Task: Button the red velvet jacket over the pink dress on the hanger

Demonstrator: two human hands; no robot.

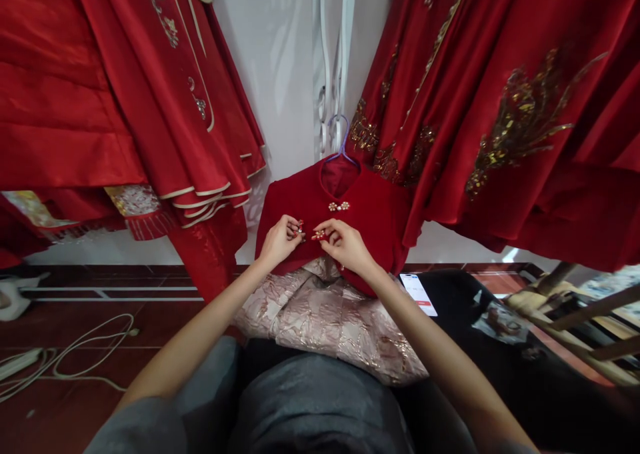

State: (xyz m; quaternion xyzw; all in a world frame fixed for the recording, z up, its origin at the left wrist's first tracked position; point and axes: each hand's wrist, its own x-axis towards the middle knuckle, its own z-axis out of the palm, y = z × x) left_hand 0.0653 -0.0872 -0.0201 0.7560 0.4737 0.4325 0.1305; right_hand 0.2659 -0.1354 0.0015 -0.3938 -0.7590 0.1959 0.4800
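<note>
A small red velvet jacket (370,214) hangs on a purple hanger (342,141) in front of me, above a pink brocade skirt (325,321). A pearl-and-gold clasp (339,206) at its collar is fastened. Lower on the jacket front, my left hand (280,241) pinches one half of a second clasp (301,227). My right hand (345,244) pinches the other half (319,235). The two halves sit close together, a small gap between them.
Red embroidered gowns hang at left (125,87) and right (500,107) against a white wall. A phone (418,293) lies on dark cloth at right, beside a wooden chair frame (575,307). White cables (75,354) and a power strip lie on the red floor.
</note>
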